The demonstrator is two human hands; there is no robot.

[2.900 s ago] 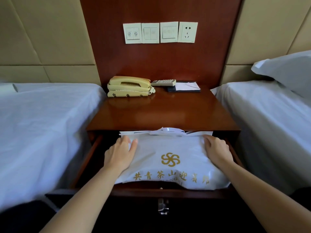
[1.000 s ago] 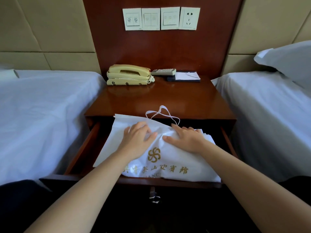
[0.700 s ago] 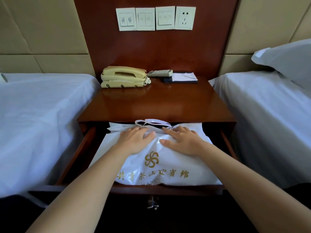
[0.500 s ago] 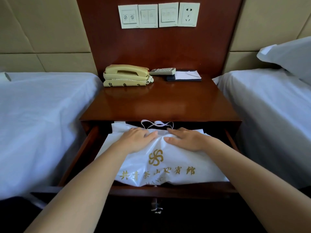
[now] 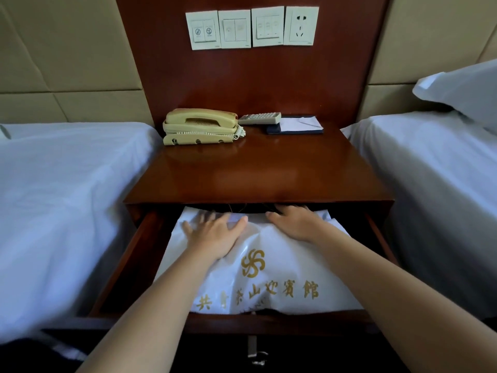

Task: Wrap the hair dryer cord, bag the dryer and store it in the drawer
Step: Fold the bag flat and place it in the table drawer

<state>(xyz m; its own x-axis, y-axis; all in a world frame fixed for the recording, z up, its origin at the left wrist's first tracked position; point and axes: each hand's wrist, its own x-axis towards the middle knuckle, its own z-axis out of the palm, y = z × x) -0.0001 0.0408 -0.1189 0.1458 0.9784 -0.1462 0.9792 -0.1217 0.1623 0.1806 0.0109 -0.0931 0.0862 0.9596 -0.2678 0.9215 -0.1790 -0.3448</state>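
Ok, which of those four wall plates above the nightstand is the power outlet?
The rightmost plate. It has plug holes in its face, while the three switch plates to its left carry only rocker switches.

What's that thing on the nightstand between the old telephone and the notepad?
A grey remote control lies between the telephone and the notepad, at the back of the nightstand. The head view shows it.

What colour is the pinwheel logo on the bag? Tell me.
Gold logo on a white bag, clearest in the head view.
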